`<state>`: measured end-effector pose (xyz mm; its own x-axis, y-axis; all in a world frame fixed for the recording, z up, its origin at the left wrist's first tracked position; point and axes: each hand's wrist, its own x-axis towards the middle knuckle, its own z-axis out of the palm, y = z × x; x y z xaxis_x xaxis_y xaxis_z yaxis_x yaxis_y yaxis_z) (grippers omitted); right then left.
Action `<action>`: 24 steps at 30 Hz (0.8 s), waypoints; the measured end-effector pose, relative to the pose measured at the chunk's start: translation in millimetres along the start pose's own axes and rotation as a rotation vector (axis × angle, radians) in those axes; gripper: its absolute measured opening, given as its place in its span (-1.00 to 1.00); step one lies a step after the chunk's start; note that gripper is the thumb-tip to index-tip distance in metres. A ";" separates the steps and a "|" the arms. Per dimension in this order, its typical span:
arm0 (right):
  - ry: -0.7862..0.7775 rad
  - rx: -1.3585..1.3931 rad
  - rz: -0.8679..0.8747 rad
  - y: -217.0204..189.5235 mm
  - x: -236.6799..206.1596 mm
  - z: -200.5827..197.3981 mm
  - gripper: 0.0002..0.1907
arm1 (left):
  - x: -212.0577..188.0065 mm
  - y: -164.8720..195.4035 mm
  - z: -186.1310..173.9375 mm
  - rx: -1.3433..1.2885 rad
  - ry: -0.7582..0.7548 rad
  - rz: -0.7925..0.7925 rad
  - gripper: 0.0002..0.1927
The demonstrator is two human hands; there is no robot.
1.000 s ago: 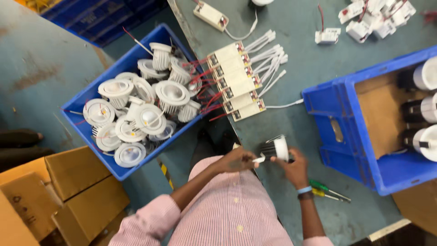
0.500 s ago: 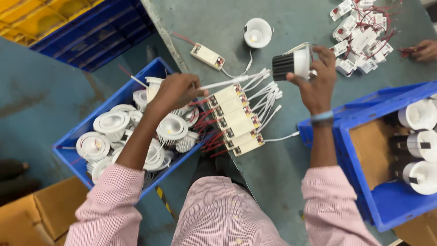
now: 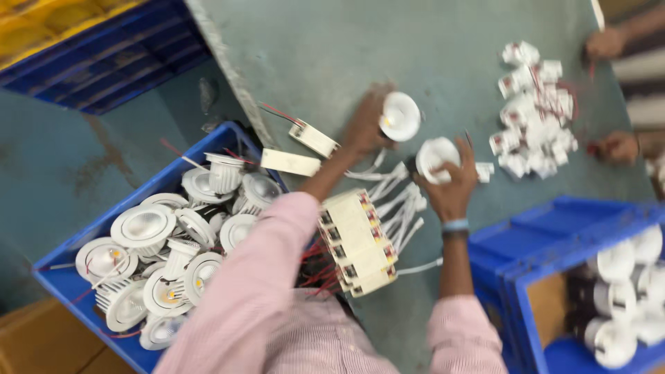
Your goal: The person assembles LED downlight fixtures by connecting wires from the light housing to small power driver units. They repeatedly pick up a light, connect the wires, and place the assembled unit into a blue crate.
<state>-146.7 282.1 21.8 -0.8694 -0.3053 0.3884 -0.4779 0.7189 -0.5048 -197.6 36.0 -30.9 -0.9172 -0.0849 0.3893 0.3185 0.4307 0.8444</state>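
Head view: left hand [image 3: 364, 125] holds one white downlight [image 3: 400, 116], right hand [image 3: 451, 187] grips another [image 3: 435, 156].

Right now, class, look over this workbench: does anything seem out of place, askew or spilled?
Nothing is spilled or visibly broken, though blur hides detail. The downlights in the left blue crate lie jumbled at all angles, and the stack of driver boxes leans askew with loose wires. The left hand and right hand each hold a white lamp.
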 end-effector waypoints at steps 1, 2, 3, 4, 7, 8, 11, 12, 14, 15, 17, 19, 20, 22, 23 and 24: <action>0.018 0.015 0.062 -6.8 -2.0 -5.7 -0.50 | 3.8 2.0 8.6 -0.106 0.003 -0.087 0.19; 0.028 0.051 0.105 -15.2 -1.6 -8.9 -0.40 | 7.2 2.5 12.4 -0.177 0.014 -0.173 0.13; 0.032 0.087 0.134 -23.3 1.9 -13.8 -0.40 | 8.1 3.5 13.4 -0.237 0.041 -0.258 0.06; 0.022 0.102 0.154 -30.1 9.1 -18.9 -0.40 | 7.3 4.4 10.5 -0.298 0.082 -0.349 0.00; -0.100 0.170 0.228 -42.9 48.5 -26.5 -0.39 | 7.4 18.2 -19.8 -0.502 0.299 -0.171 0.27; -0.169 0.196 0.240 -46.6 65.1 -21.0 -0.38 | -0.9 23.7 -41.2 -0.475 0.390 -0.137 0.24; -0.359 0.264 0.211 -64.3 104.4 12.5 -0.37 | -30.4 55.2 -115.9 -0.501 0.584 -0.055 0.22; -0.429 0.280 0.188 -74.3 112.4 23.7 -0.37 | -47.5 72.1 -142.8 -0.534 0.626 -0.023 0.22; -0.473 0.327 0.113 -103.9 125.4 42.3 -0.36 | -87.4 101.1 -209.4 -0.457 0.691 0.034 0.20; -0.493 0.351 0.083 -123.2 130.5 46.0 -0.36 | -112.1 118.4 -244.2 -0.416 0.720 0.057 0.18; -0.440 0.447 0.019 -167.2 134.6 43.6 -0.35 | -167.7 155.5 -301.9 -0.369 0.762 0.059 0.08; -0.393 0.573 -0.060 -218.1 129.7 37.0 -0.35 | -227.9 193.0 -345.8 -0.255 0.828 -0.013 0.04; -0.379 0.641 -0.093 -244.6 121.2 34.1 -0.35 | -261.3 210.9 -362.6 -0.197 0.869 -0.059 0.02; -0.347 0.797 -0.166 -298.3 99.4 26.6 -0.34 | -325.7 245.2 -385.1 -0.176 0.989 -0.021 0.08; -0.329 0.891 -0.210 -325.2 84.5 23.5 -0.34 | -356.2 259.9 -393.3 -0.171 1.041 0.002 0.11; -0.309 0.985 -0.247 -351.3 67.3 19.0 -0.33 | -386.0 273.6 -402.3 -0.118 1.078 0.031 0.15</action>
<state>-39.7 -2.9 210.6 -0.6623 -0.6185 0.4227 -0.4156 -0.1661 -0.8942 339.9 -174.8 198.0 -0.2340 -0.8451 0.4807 0.4118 0.3618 0.8364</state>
